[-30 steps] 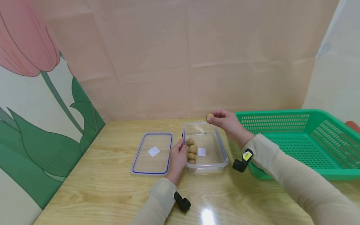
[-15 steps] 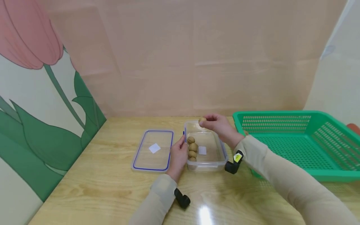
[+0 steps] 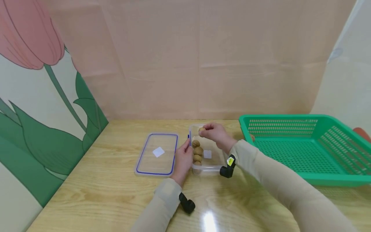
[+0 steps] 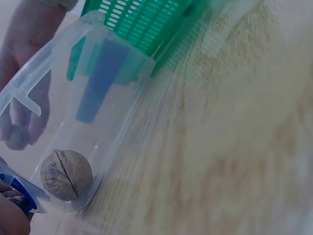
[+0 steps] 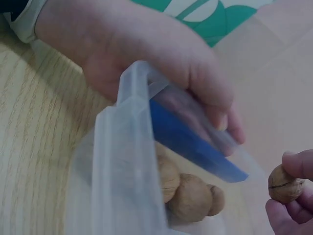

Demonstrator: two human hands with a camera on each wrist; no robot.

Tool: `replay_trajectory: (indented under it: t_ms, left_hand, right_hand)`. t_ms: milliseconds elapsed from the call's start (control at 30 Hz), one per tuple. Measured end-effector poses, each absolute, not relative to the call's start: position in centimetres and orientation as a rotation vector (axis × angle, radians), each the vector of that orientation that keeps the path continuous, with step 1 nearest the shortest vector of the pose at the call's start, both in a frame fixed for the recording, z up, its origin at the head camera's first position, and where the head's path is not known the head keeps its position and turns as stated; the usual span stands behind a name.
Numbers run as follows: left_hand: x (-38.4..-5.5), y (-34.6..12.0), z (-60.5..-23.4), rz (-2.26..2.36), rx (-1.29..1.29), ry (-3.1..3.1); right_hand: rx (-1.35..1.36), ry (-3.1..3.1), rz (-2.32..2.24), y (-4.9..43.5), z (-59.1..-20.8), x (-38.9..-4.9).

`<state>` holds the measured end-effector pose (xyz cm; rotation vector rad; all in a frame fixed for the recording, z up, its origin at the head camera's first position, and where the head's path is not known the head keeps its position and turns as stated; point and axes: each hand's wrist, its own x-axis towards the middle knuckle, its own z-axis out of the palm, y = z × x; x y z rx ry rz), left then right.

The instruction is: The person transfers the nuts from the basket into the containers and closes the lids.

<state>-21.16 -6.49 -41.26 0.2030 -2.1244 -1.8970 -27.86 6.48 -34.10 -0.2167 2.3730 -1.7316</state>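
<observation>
While the R hand (image 3: 217, 135) pinches a walnut (image 3: 201, 129) near ctr frame, over the far end of the clear box (image 3: 209, 168), & the L hand (image 3: 184, 159) grips its left edge, prob. best to lower low by the walnut row (image 3: 198, 150) b4 letting go, w/ box steady.

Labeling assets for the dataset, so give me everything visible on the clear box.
The clear box is rectangular and see-through, plastic by its look, with a pale rim and blue parts at its sides. It stands upright and open on the wooden table, between its apparent lid and the green basket. A white square shows at its floor. Walnuts line its left wall, which the left hand grips.
</observation>
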Motion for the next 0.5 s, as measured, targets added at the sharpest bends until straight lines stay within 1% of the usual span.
replay_trajectory:
  t_ms: [500]
  left_hand:
    - [-21.2, -6.4, -40.9, -1.882, 0.207, -2.107]
  right_hand:
    - [-0.055, 2.386, -1.584, 5.4, -35.8, -28.0]
